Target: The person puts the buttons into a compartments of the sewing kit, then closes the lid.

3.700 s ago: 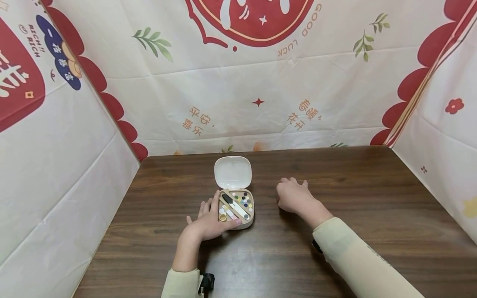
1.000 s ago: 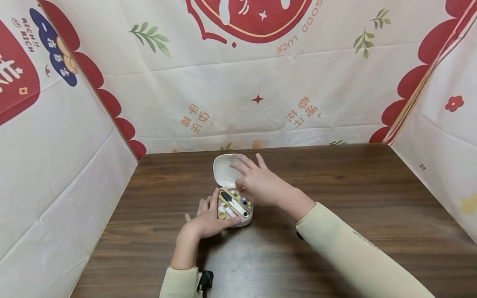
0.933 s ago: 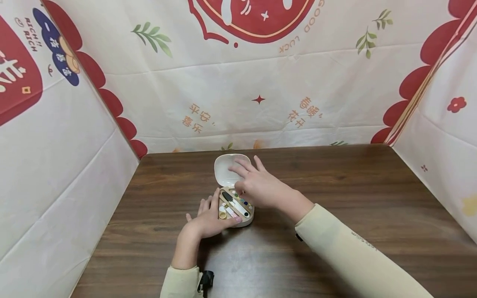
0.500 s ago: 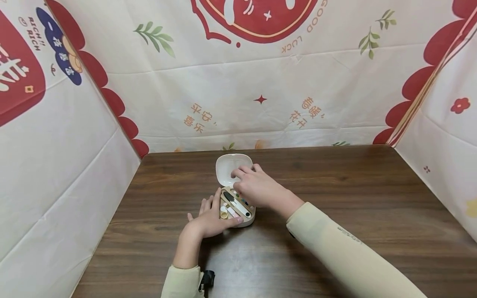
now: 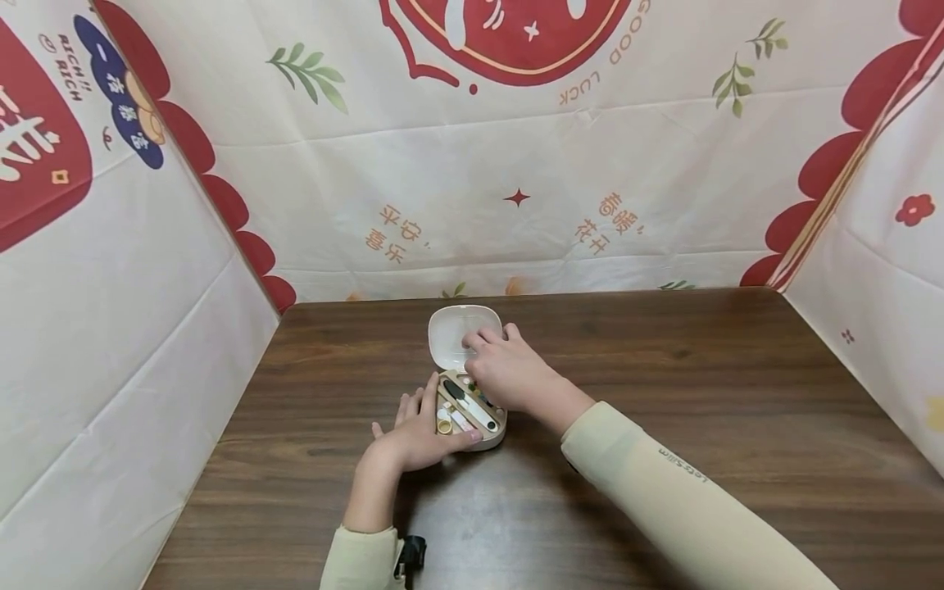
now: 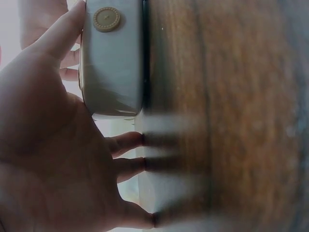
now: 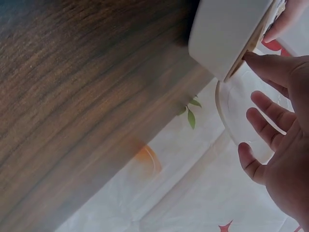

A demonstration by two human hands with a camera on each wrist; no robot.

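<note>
A sewing kit box (image 5: pixel 492 442) lies on the table, its white lid (image 5: pixel 447 328) raised at the back. My left hand (image 5: pixel 413 441) steadies it, straight index finger along the left side and thumb across the front corner; its other fingers touch the table. A white tool with a black end (image 5: pixel 479 415) lies in the diagonal slot, beside a gold ring-like piece (image 5: pixel 444 427). Over the right compartment of small coloured buttons (image 5: pixel 472 385), my right hand (image 5: pixel 510 375) reaches down with thumb and index finger. I cannot tell whether its hidden fingertips hold anything.
The dark wooden table (image 5: pixel 664 385) stretches around the box. White printed cloth (image 5: pixel 354 180) stands behind it and at both sides. A round tan button-like catch (image 6: pixel 106 19) sits on the box's front wall.
Earlier the right hand was on the table right of the box. It has moved left over the button compartment and lowered, its raised fingers curling in. The left hand stays on the box.
</note>
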